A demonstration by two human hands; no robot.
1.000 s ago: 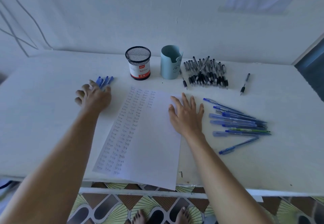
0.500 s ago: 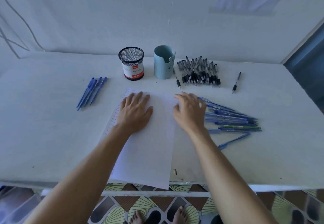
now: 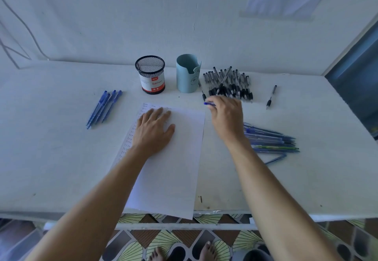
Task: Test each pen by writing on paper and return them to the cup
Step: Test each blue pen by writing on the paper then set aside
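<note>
I see the right hand (image 3: 227,115) curled around a blue pen (image 3: 209,103) lying crosswise, its end poking toward nine o'clock, with the paper (image 3: 180,158) at its seven o'clock, pressed flat by the straight-fingered left hand (image 3: 154,134).

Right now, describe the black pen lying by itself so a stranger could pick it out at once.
On the white table, find the light blue cup at the back; a heap of black pens lies just to its right. Further right again, apart from the heap, lies the single black pen, its dark grip end nearer the person. Unlike the heaped pens, it touches no other pen.
</note>
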